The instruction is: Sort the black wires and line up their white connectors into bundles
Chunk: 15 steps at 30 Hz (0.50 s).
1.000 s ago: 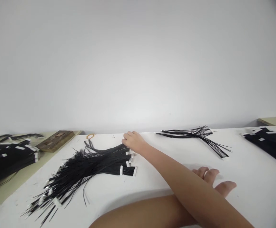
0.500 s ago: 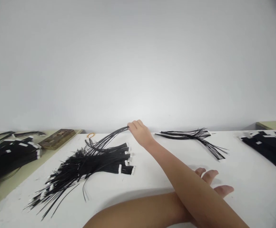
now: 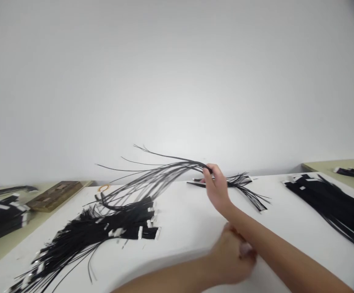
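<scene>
My right hand (image 3: pixel 217 185) is closed around one end of a bundle of black wires (image 3: pixel 177 165), held up off the table. The wires' loose ends fan out to the left, over a pile of black wire harnesses (image 3: pixel 100 226) with white connectors. My left hand (image 3: pixel 233 258) is low in the middle, beneath and partly behind my right forearm. Its fingers look curled but are blurred and partly hidden, so I cannot tell if they hold anything. Just behind my right hand lies a smaller group of black wires (image 3: pixel 250 193) with white ends.
On the right of the white table (image 3: pixel 183 228) is a stack of black harnesses (image 3: pixel 326 203). An orange ring (image 3: pixel 103 187) sits at the back edge. A brown wooden block (image 3: pixel 55 195) and more harnesses (image 3: pixel 3 215) rest on the left side surface. The wall (image 3: pixel 177 81) rises behind.
My right hand has moved right, drawing the wire bundle up off the pile. My left hand's fingers, spread before, now look curled. The view has turned slightly right.
</scene>
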Tool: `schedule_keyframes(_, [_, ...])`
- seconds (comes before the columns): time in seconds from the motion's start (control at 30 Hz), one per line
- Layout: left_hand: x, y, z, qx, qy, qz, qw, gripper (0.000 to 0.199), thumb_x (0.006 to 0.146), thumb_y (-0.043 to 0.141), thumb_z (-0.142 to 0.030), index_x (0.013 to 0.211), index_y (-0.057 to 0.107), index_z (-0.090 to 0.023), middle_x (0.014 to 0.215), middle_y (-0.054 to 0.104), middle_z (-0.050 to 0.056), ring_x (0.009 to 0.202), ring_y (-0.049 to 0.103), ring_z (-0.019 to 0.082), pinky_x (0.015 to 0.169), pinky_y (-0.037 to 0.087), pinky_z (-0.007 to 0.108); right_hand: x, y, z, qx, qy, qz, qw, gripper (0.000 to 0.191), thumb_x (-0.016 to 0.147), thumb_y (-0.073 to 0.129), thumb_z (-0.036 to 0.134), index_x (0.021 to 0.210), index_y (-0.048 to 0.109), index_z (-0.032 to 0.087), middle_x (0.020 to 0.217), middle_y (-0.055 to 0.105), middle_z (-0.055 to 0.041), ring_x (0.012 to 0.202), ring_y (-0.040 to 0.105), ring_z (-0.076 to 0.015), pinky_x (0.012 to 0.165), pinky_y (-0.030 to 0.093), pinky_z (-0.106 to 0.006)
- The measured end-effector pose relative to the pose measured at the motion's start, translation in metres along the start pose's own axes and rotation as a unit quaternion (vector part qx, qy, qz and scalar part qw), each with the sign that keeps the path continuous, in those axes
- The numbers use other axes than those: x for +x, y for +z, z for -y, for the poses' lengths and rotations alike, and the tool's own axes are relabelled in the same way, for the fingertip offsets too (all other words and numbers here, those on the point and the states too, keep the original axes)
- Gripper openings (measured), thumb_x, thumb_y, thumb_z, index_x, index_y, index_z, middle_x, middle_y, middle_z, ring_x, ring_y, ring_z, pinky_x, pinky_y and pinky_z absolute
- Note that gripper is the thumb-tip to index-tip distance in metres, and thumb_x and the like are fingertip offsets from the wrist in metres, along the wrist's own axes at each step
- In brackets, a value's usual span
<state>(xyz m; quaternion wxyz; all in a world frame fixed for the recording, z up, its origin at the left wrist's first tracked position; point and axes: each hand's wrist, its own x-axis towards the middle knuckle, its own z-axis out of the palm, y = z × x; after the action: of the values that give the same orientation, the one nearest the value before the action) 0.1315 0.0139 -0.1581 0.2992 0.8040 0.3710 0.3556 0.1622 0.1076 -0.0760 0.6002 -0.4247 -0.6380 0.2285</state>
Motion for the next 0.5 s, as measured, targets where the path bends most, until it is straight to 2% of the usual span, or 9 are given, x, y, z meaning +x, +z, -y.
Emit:
schedule_keyframes(0.03, [0.004, -0.005, -0.001, -0.106, -0.085, -0.027, 0.99, 0.039, 0.072, 0.059, -0.02, 0.11, 0.057, -0.023, 0.098, 0.062, 0.007, 0.093, 0.059, 0.022, 0.078, 0.048, 0.034, -0.007, -0.018, -0.008, 0.0, 0.012, 0.001, 1.0, 0.028, 0.091, 0.038, 0.044, 0.099, 0.049, 0.02, 0.073, 0.057, -0.0006, 0.059, 0.057, -0.0135, 0.055, 0.046, -0.026])
schedule_keyframes(0.1, [0.011, -0.014, -0.003, -0.314, -0.26, -0.078, 0.91, 0.037, 0.072, 0.059, -0.02, 0.108, 0.053, -0.02, 0.093, 0.062, 0.006, 0.084, 0.062, 0.02, 0.074, 0.049, 0.035, -0.019, -0.053, -0.027, -0.007, 0.036, 0.003, 0.999, 0.028, 0.089, 0.042, 0.045, 0.098, 0.051, 0.02, 0.069, 0.056, -0.0004, 0.06, 0.058, -0.0147, 0.056, 0.047, -0.028])
schedule_keyframes(0.13, [0.014, -0.018, -0.005, -0.389, -0.284, -0.114, 0.869, 0.036, 0.071, 0.06, -0.019, 0.107, 0.053, -0.019, 0.095, 0.062, 0.007, 0.086, 0.062, 0.019, 0.079, 0.048, 0.034, -0.024, -0.069, -0.036, -0.013, 0.045, 0.002, 0.999, 0.028, 0.088, 0.042, 0.045, 0.098, 0.051, 0.02, 0.069, 0.056, -0.0005, 0.059, 0.057, -0.0149, 0.056, 0.046, -0.028])
schedule_keyframes(0.17, [0.016, -0.022, -0.006, -0.453, -0.271, -0.165, 0.834, 0.036, 0.07, 0.062, -0.018, 0.105, 0.053, -0.018, 0.103, 0.06, 0.007, 0.089, 0.061, 0.018, 0.084, 0.047, 0.033, -0.028, -0.083, -0.046, -0.018, 0.051, 0.003, 0.999, 0.028, 0.088, 0.043, 0.045, 0.098, 0.051, 0.021, 0.07, 0.055, -0.0008, 0.06, 0.056, -0.0151, 0.056, 0.046, -0.029])
schedule_keyframes(0.23, [0.02, -0.028, -0.008, -0.534, -0.226, -0.204, 0.789, 0.041, 0.073, 0.064, -0.028, 0.112, 0.052, -0.022, 0.104, 0.06, 0.006, 0.083, 0.063, 0.017, 0.085, 0.047, 0.035, -0.031, -0.106, -0.062, -0.022, 0.054, 0.022, 0.998, 0.028, 0.087, 0.044, 0.046, 0.096, 0.053, 0.021, 0.075, 0.057, -0.002, 0.064, 0.055, -0.0154, 0.058, 0.047, -0.03])
schedule_keyframes(0.27, [0.022, -0.03, -0.009, -0.561, -0.221, -0.192, 0.775, 0.052, 0.073, 0.065, -0.032, 0.121, 0.047, -0.026, 0.101, 0.061, 0.004, 0.08, 0.063, 0.018, 0.083, 0.048, 0.037, -0.03, -0.115, -0.068, -0.023, 0.051, 0.035, 0.998, 0.028, 0.086, 0.045, 0.046, 0.094, 0.055, 0.021, 0.078, 0.057, -0.0029, 0.066, 0.055, -0.0156, 0.06, 0.047, -0.03])
schedule_keyframes(0.37, [0.027, -0.035, -0.011, -0.572, -0.259, -0.236, 0.742, 0.086, 0.066, 0.072, -0.028, 0.137, 0.025, -0.04, 0.095, 0.063, -0.001, 0.07, 0.063, 0.015, 0.078, 0.051, 0.038, -0.023, -0.132, -0.078, -0.018, 0.039, 0.093, 0.995, 0.024, 0.082, 0.053, 0.044, 0.09, 0.061, 0.022, 0.086, 0.059, -0.0041, 0.074, 0.055, -0.017, 0.066, 0.046, -0.031])
schedule_keyframes(0.43, [0.03, -0.036, -0.011, -0.561, -0.275, -0.248, 0.741, 0.09, 0.066, 0.073, -0.03, 0.138, 0.021, -0.044, 0.102, 0.061, 0.0, 0.069, 0.064, 0.014, 0.077, 0.051, 0.039, -0.019, -0.137, -0.08, -0.009, 0.037, 0.118, 0.992, 0.021, 0.08, 0.056, 0.041, 0.089, 0.063, 0.023, 0.087, 0.06, -0.004, 0.078, 0.054, -0.0175, 0.069, 0.044, -0.031])
schedule_keyframes(0.5, [0.03, -0.035, -0.012, -0.542, -0.266, -0.249, 0.757, 0.088, 0.068, 0.072, -0.034, 0.138, 0.019, -0.047, 0.115, 0.057, 0.002, 0.069, 0.065, 0.014, 0.075, 0.052, 0.041, -0.017, -0.14, -0.082, 0.002, 0.046, 0.127, 0.991, 0.019, 0.079, 0.058, 0.038, 0.089, 0.063, 0.023, 0.088, 0.059, -0.0041, 0.08, 0.054, -0.0176, 0.07, 0.044, -0.031])
